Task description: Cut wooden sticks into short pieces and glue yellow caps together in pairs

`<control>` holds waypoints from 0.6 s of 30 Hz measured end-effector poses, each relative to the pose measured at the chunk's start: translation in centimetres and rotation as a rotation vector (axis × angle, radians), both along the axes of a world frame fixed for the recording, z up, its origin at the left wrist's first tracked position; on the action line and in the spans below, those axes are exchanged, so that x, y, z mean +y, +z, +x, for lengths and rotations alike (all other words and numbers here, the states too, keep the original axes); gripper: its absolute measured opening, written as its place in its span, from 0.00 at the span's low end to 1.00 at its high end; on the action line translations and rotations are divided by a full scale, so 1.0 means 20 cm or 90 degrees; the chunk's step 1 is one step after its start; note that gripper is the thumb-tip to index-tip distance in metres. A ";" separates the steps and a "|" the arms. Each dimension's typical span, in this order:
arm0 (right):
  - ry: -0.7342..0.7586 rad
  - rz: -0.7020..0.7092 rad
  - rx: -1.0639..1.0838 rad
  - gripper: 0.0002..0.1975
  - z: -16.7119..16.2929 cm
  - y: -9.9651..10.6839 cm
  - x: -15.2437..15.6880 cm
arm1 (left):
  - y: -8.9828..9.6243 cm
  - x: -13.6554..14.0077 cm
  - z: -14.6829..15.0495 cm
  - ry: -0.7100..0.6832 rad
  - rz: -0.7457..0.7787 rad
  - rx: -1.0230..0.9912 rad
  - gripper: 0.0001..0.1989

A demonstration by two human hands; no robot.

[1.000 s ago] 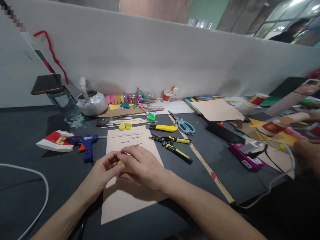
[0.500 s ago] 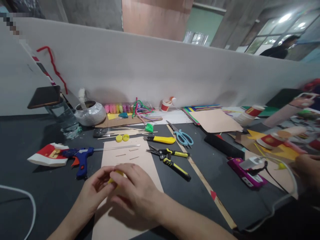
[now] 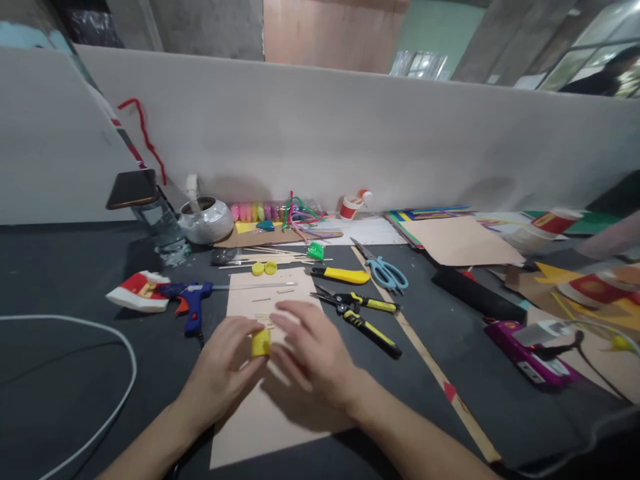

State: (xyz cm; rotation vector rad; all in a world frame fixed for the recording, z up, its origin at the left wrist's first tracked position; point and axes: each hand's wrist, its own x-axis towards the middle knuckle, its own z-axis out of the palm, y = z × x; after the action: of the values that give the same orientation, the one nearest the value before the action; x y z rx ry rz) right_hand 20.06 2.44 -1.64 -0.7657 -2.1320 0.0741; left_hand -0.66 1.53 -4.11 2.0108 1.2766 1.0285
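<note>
My left hand (image 3: 227, 363) pinches a small yellow clay-like piece (image 3: 261, 343) between thumb and fingers, above a beige sheet of paper (image 3: 240, 433). Close on its right side is my right hand (image 3: 315, 350), with fingers bent and somewhat apart; nothing shows in it. Whether its fingertips touch the yellow piece I cannot tell. Short cut sticks (image 3: 261, 299) lie on the paper just beyond my hands. Two yellow discs (image 3: 264, 268) sit at the sheet's far edge. To the right are pliers (image 3: 357, 313) with yellow-black handles and a yellow utility knife (image 3: 343, 275).
A blue glue gun (image 3: 193, 303) rests at left, its nozzle by a red-and-white paper cup piece (image 3: 143, 292). Blue scissors (image 3: 385, 270), a wooden strip (image 3: 425, 353) and a purple power strip (image 3: 530, 353) lie rightward. A white cable (image 3: 117, 337) curves at left.
My hands have drawn slightly apart, showing more of the yellow piece in my left fingers. The view has swung left, so the scene appears shifted rightward.
</note>
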 end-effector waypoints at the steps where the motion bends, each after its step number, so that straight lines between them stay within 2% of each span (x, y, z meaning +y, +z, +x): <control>1: -0.024 0.002 0.011 0.19 0.02 0.01 0.01 | 0.00 -0.01 0.00 -0.022 0.009 0.013 0.13; 6: -0.110 0.010 0.037 0.17 0.14 0.14 -0.02 | 0.03 -0.04 0.01 -0.101 0.050 0.064 0.15; 8: -0.123 0.014 0.033 0.16 0.21 0.22 -0.11 | 0.05 -0.03 0.00 -0.116 0.067 0.068 0.18; 11: -0.140 -0.010 0.034 0.17 0.31 0.27 -0.35 | 0.11 -0.02 -0.02 -0.085 0.088 0.049 0.15; 12: -0.137 -0.034 0.033 0.18 0.34 0.25 -0.45 | 0.15 -0.03 -0.03 -0.062 0.093 0.039 0.14; 14: -0.096 -0.105 0.018 0.21 0.41 0.14 -0.66 | 0.24 -0.08 -0.06 -0.021 0.094 0.025 0.13; 15: -0.073 -0.158 -0.006 0.21 0.44 0.06 -0.75 | 0.28 -0.13 -0.08 -0.006 0.091 0.019 0.14; 17: -0.072 -0.224 -0.007 0.13 0.48 -0.15 -0.91 | 0.33 -0.30 -0.11 0.016 0.061 -0.014 0.14; 18: -0.093 -0.262 -0.001 0.09 0.50 -0.26 -0.98 | 0.32 -0.42 -0.12 0.021 0.018 -0.059 0.14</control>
State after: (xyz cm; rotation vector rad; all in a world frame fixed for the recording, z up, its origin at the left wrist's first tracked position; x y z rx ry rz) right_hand 30.00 -17.13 -6.79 -1.1569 -2.0797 0.4448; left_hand -3.04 -6.97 2.37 1.9451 1.2561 1.1486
